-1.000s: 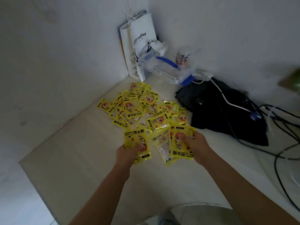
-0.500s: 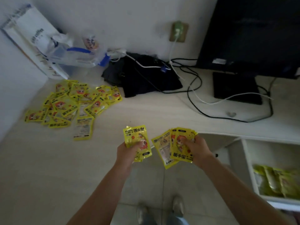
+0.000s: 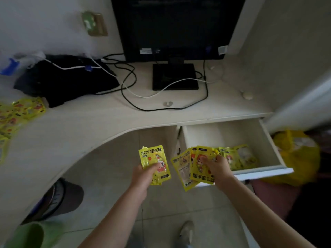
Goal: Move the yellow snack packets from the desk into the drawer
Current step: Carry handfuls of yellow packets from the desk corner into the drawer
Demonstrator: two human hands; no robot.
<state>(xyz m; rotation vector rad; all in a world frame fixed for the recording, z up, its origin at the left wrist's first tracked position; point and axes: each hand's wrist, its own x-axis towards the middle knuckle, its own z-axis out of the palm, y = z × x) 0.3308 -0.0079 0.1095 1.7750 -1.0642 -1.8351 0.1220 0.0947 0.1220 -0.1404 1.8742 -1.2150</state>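
1. Yellow packets already lying in the open drawer point(image 3: 268, 140), at its front point(image 3: 238, 158).
2. Left hand point(image 3: 143, 174) gripping a small stack point(image 3: 154, 161); right hand point(image 3: 217, 167) pinching a fanned bunch point(image 3: 193, 169) over the drawer's front corner.
3. Left on the desk point(image 3: 107, 122): a pile point(image 3: 19, 111) at far left.

A home study corner: a pale curved tabletop point(image 3: 100, 120) against white walls carries a computer monitor point(image 3: 175, 27) with tangled cables point(image 3: 129, 90), above a tiled floor point(image 3: 161, 203), with a wall socket point(image 3: 95, 24) nearby.
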